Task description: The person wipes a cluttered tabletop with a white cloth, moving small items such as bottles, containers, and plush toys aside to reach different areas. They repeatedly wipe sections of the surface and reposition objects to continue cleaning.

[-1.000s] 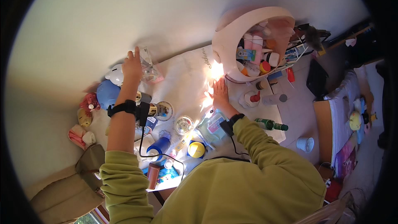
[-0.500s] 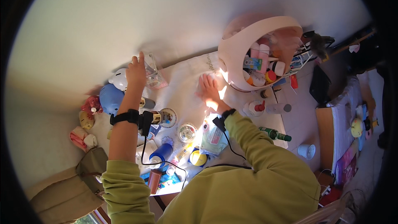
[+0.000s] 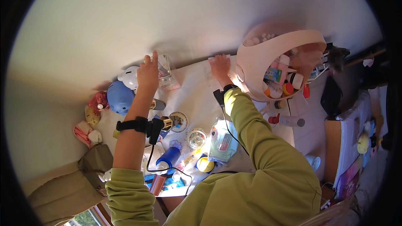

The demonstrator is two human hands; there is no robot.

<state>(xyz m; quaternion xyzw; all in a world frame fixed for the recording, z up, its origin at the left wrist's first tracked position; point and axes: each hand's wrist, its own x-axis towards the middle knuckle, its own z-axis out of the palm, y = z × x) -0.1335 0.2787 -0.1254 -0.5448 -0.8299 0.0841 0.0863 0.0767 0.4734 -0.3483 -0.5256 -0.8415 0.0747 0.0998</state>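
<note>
My left hand [image 3: 148,74] is at the wall side of the table, its fingers closed on the left edge of a clear plastic box [image 3: 169,79] with small things inside. One finger points up. My right hand [image 3: 220,68] presses down near the table's back edge, fingers stretched forward over a pale wipe [image 3: 228,57], whose edges show around the fingertips. Beside my left hand are a white piggy bank [image 3: 129,77] and a blue piggy bank [image 3: 119,97]. Right of my right hand stands a large pink rounded organizer [image 3: 253,65] full of bottles and tubes.
Nearer me are a packet of wipes [image 3: 222,141], a glass dish [image 3: 197,138], a blue bottle [image 3: 168,159], a yellow round-faced item [image 3: 205,164] and a brown case [image 3: 157,185]. Soft toys [image 3: 98,100] sit at left. A grey-capped bottle [image 3: 292,121] stands at right.
My right hand has slid away from me with the wipe, to the table's back edge by the wall. My left hand stays at the clear box. The whole view has shifted slightly.
</note>
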